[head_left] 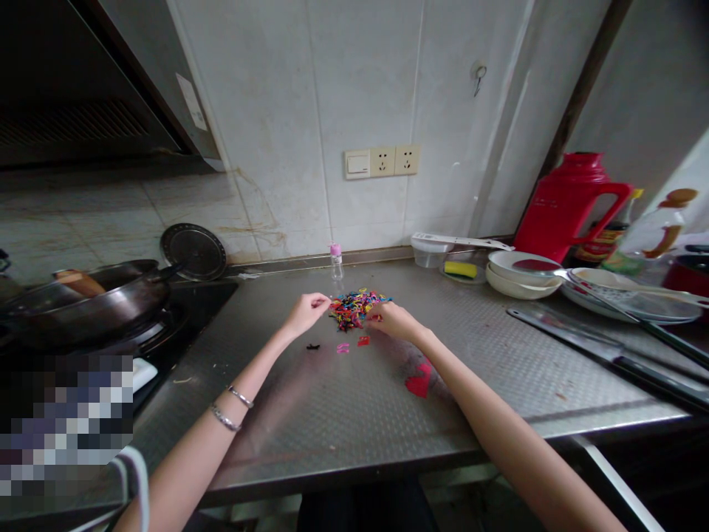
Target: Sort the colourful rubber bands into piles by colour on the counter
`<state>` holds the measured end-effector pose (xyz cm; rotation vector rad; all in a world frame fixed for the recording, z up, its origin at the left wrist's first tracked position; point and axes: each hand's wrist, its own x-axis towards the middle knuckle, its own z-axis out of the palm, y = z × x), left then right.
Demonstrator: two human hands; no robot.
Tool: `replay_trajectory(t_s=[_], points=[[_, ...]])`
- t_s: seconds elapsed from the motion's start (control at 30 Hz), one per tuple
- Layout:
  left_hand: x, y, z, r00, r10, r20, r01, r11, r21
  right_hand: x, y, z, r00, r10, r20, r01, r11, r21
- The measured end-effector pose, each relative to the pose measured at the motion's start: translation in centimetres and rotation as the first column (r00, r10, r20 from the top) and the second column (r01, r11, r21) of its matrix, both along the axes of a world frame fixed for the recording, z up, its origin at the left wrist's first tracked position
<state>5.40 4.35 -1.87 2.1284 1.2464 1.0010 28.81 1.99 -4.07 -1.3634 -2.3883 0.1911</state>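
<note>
A heap of small colourful rubber bands (353, 309) lies in the middle of the metal counter. At its left edge my left hand (306, 313) hovers with thumb and fingertips pinched together; anything between them is too small to make out. My right hand (394, 323) reaches into the right side of the heap, fingers bent down and closed at the bands, their tips partly hidden. Nearer to me lie three small sorted groups: black bands (313, 346), pink bands (343, 348) and red bands (363, 340). Behind the heap stands a small clear bottle (337, 264) with a pink cap.
A red heart-shaped piece (419, 381) lies by my right forearm. To the right are a cleaver (565, 336), stacked bowls (523, 275), a sponge (460, 270), a plastic tub (430, 253) and a red thermos (565, 207). On the left, a pan (94, 299) sits on the stove.
</note>
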Motion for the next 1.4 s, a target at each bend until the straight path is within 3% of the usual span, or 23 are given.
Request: replay_trajectory(t_s=[0.17, 0.57, 0.73, 0.87, 1.07, 1.2, 1.4], points=[[-2.1, 1.4, 0.6, 0.986, 0.113, 0.125, -0.105, 0.992, -0.072, -0.8, 0.0, -1.0, 0.999, 0.038, -0.003, -0.037, 0.998, 0.057], [-2.4, 1.6, 0.4, 0.984, 0.124, 0.126, -0.115, 0.990, -0.080, -1.2, 0.3, -1.3, 0.999, 0.024, -0.023, -0.022, 0.996, 0.086], [-2.3, 1.4, 0.5, 0.987, 0.117, 0.110, -0.108, 0.990, -0.086, 0.0, 0.5, 0.2, 0.989, 0.125, -0.078, -0.127, 0.991, -0.031], [-2.1, 1.2, 0.5, 0.988, 0.117, 0.104, -0.107, 0.989, -0.099, 0.0, 0.5, 0.2, 0.961, 0.253, -0.112, -0.270, 0.946, -0.178], [-1.7, 1.2, 0.0, 0.993, 0.081, 0.086, -0.072, 0.992, -0.105, -0.7, 0.2, -0.2, 0.950, 0.274, -0.152, -0.301, 0.932, -0.204], [-1.4, 1.0, -0.1, 0.995, 0.059, 0.080, -0.053, 0.995, -0.085, 0.1, 0.2, 0.8, 0.951, 0.229, -0.206, -0.265, 0.950, -0.165], [-0.9, 0.5, -0.3, 0.999, 0.021, 0.045, -0.017, 0.997, -0.079, 2.8, 0.9, 2.3, 0.966, 0.026, -0.259, -0.031, 0.999, -0.016]])
